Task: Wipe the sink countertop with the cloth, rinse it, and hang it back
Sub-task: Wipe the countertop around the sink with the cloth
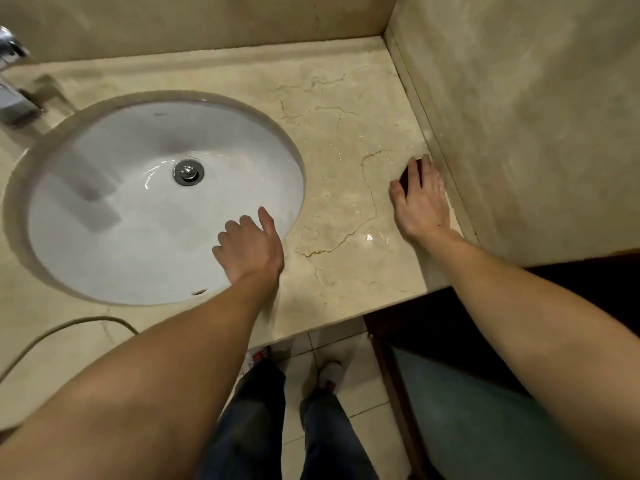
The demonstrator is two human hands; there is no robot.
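The beige marble countertop (339,133) runs around a white oval sink (114,209) with a metal drain (188,172). My right hand (420,199) lies flat on a dark cloth (406,175) at the counter's right side, close to the side wall. Only a small dark patch of the cloth shows between my fingers. Wet streaks shine on the marble to the left of that hand. My left hand (251,247) hovers over the sink's front right rim, fingers loosely apart, holding nothing.
A chrome faucet (14,81) stands at the far left. A grey cable (62,329) lies on the counter's front left. Marble walls close the back and right. Below the counter edge are tiled floor, my legs and a dark wooden frame (391,375).
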